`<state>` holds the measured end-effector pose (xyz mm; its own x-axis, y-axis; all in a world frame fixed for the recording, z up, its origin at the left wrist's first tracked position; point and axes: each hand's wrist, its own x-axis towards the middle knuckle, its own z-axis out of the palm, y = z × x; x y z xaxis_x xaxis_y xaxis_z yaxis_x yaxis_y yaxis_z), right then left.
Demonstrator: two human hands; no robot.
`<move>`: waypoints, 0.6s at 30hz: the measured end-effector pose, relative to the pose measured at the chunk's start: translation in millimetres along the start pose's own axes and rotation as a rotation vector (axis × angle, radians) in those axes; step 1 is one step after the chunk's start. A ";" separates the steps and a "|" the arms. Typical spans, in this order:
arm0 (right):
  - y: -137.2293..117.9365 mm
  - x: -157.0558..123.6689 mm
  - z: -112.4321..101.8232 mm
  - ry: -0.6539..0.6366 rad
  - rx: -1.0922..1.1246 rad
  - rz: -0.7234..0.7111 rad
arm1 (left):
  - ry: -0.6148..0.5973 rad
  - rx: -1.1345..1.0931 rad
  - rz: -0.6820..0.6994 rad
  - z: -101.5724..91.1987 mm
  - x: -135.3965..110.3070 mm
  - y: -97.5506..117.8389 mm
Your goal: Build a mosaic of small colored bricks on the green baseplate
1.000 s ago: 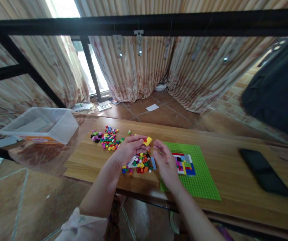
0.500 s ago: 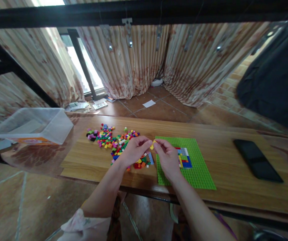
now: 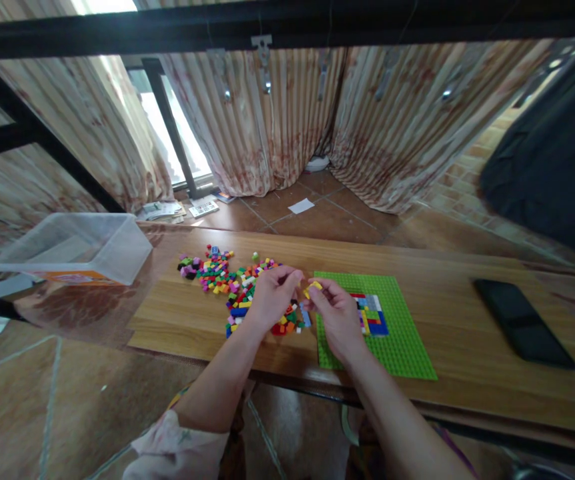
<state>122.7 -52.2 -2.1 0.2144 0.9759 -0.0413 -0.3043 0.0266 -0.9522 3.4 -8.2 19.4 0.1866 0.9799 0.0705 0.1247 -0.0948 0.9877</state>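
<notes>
My right hand (image 3: 338, 317) pinches a small yellow toy brick (image 3: 313, 289) between thumb and fingers, over the left edge of a green baseplate (image 3: 407, 340). Just to its left, my left hand (image 3: 273, 298) is closed, thumb against the fingers, apart from the yellow brick. Whether anything small is between those fingertips I cannot make out. Beneath and beside the left hand spreads a pile of loose coloured bricks (image 3: 219, 275). A flat patch of joined bricks (image 3: 378, 323) in blue, white, red and yellow sits on the baseplate, partly hidden by my right hand.
A black phone (image 3: 522, 323) lies on the wooden table (image 3: 447, 293) at the right. At the far left stands a clear plastic bin (image 3: 80, 247) with an orange label. A black bar (image 3: 287, 27) crosses above, before striped curtains (image 3: 267, 127).
My left hand has come away from the yellow brick, which stays in my right hand. The whole view has shifted slightly, so things appear a little further right.
</notes>
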 end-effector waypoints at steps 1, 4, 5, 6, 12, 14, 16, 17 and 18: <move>-0.4 -0.2 0.2 0.000 0.015 0.016 | 0.005 -0.007 -0.019 -4.5 1.7 -0.2; -1.3 -0.3 0.5 0.009 0.031 0.038 | -0.018 0.120 -0.008 -24.7 6.4 -2.3; -1.5 -0.2 0.5 0.015 0.027 0.038 | -0.048 0.214 0.022 -32.4 7.1 -3.3; -1.6 -0.2 0.3 0.021 0.020 0.037 | -0.076 0.298 0.052 -39.6 7.3 -4.1; 0.5 -0.5 -1.1 0.033 -0.027 0.034 | -0.244 0.404 0.057 -63.2 0.8 -10.6; 1.4 -1.0 -1.2 0.034 -0.042 0.037 | -0.249 0.435 0.061 -65.2 -0.8 -13.0; 1.9 -1.5 -1.2 0.035 -0.048 0.040 | -0.242 0.462 0.069 -66.2 -1.5 -13.3; 2.1 -1.8 -1.2 0.036 -0.048 0.044 | -0.237 0.468 0.076 -66.8 -1.6 -12.4; 2.1 -2.1 -1.3 0.038 -0.047 0.051 | -0.235 0.470 0.086 -67.4 -1.7 -10.7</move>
<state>122.8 -54.4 -4.4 0.2350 0.9668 -0.1002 -0.2722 -0.0335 -0.9617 -63.9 3.1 18.2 0.4217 0.9046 0.0618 0.5126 -0.2941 0.8067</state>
